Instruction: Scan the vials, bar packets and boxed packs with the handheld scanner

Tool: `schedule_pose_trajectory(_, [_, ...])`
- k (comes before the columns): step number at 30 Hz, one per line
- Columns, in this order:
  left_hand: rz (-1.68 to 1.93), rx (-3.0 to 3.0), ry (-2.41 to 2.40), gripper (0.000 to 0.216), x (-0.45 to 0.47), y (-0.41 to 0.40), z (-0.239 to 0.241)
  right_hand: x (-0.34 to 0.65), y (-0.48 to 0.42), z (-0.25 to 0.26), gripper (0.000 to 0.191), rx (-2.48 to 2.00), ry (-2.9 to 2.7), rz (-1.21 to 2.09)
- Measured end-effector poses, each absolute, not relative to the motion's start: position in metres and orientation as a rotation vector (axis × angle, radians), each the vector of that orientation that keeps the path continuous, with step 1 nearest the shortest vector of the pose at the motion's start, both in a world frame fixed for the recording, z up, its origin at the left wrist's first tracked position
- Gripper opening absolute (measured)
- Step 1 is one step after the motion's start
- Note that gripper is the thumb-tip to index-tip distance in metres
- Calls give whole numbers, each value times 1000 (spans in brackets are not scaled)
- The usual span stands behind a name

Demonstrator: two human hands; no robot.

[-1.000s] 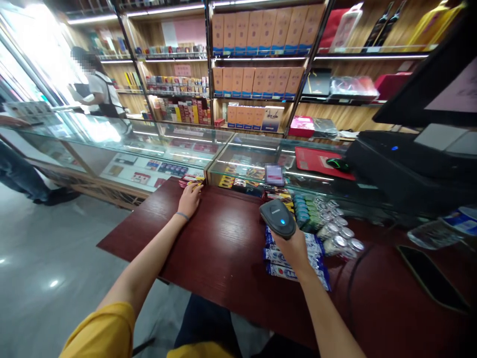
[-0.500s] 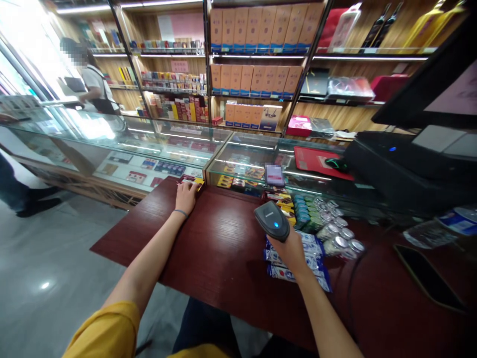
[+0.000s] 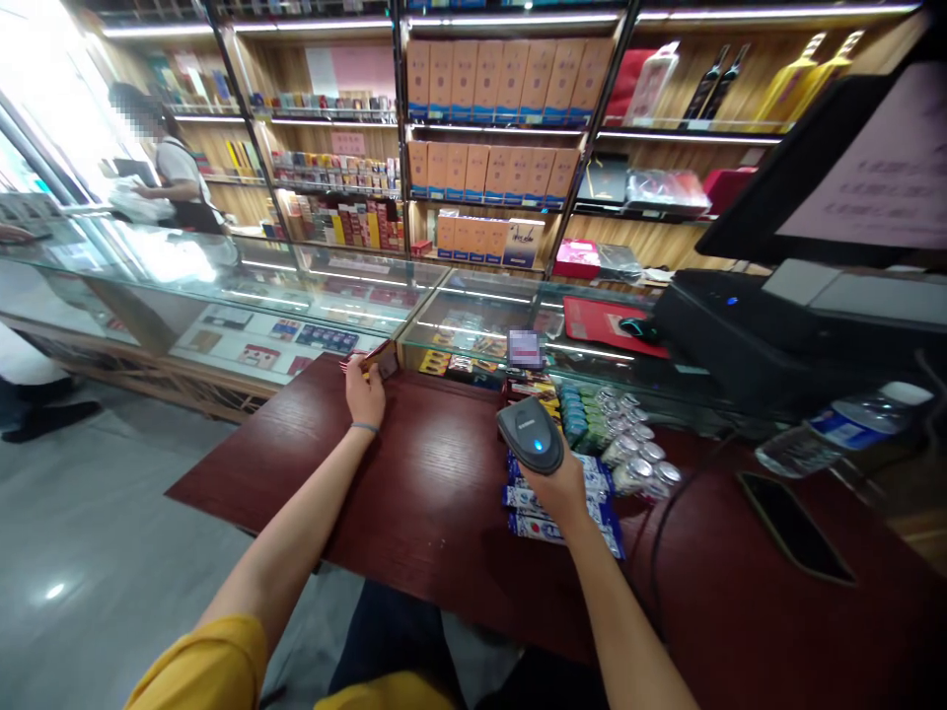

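My left hand (image 3: pixel 365 396) is closed on a small dark red packet (image 3: pixel 386 359) at the table's far left part, beside the glass showcase. The packet is tilted up, and its kind is not clear. In my right hand (image 3: pixel 563 490) is a dark barcode scanner (image 3: pixel 530 436) with a lit blue light, its head pointing away from me. Below and beside that hand lie blue-and-white wrapped packets (image 3: pixel 533 528). Behind them stand rows of small clear jars with silvery lids (image 3: pixel 631 475), green packs (image 3: pixel 573 409) and yellow-and-dark packets (image 3: pixel 548 396).
A dark red wooden table (image 3: pixel 436 493) lies before me, with a phone (image 3: pixel 795 523) and water bottle (image 3: pixel 836 434) at right. A monitor (image 3: pixel 836 177) rises above. Beyond the glass showcase (image 3: pixel 355 296), a person (image 3: pixel 182 177) stands near stocked shelves.
My left hand has turned and tipped the packet up from lying flatter. The scanner stays over the wrapped packets. The view has shifted slightly, and the person at the back now holds something whitish.
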State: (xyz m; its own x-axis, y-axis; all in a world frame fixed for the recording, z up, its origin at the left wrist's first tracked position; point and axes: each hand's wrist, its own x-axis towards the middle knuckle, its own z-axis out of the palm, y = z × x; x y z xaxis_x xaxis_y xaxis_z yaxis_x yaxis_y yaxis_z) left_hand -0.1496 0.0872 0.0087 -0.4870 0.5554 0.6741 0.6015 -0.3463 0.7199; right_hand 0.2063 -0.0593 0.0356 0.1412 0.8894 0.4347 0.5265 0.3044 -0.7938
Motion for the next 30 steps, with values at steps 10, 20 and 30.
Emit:
schedule_pose_trajectory(10, [-3601, -1315, -1657, 41, 6, 62, 4, 231, -68, 42, 52, -1598, -1680, 136])
schedule_pose_trajectory(20, [-4002, -1109, -1602, 34, 32, 40, -6, 240, -70, 54, 60, -1791, -1805, 196])
schedule_pose_trajectory(30, [-3942, -1274, -1590, 39, 29, 44, -12, 240, -71, 55, 57, -1709, -1816, 322])
